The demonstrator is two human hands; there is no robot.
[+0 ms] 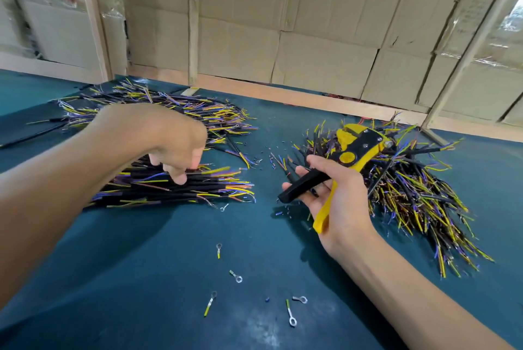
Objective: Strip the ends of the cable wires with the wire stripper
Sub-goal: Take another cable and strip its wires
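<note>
A: Where is the work placed at this moment?

B: The wire stripper (346, 164) is held in the right hand (336, 202) at centre right of the frame. Its yellow handle is laid across the palm and its black handle is rested on loosely spread fingers, so the grip is slack and the tool's handles are sprung apart. The left hand (172, 141) is lowered onto the near pile of cables (181, 185) at centre left, with fingertips curled down among the black sheaths; whether one cable is already pinched cannot be told.

A: How is the step best done?

B: A single cable should be separated from the pile and drawn clear of its neighbours, so that nothing is dragged along. The coloured wire ends should then be brought to the stripper's head, one core seated squarely, and the handles squeezed once, firmly.

A: And where are finished pieces put?

B: Probably on the spread heap (410, 188) at the right, though that is only judged. Loose ring terminals (237, 276) are scattered on the table (141, 293) at lower centre.
</note>
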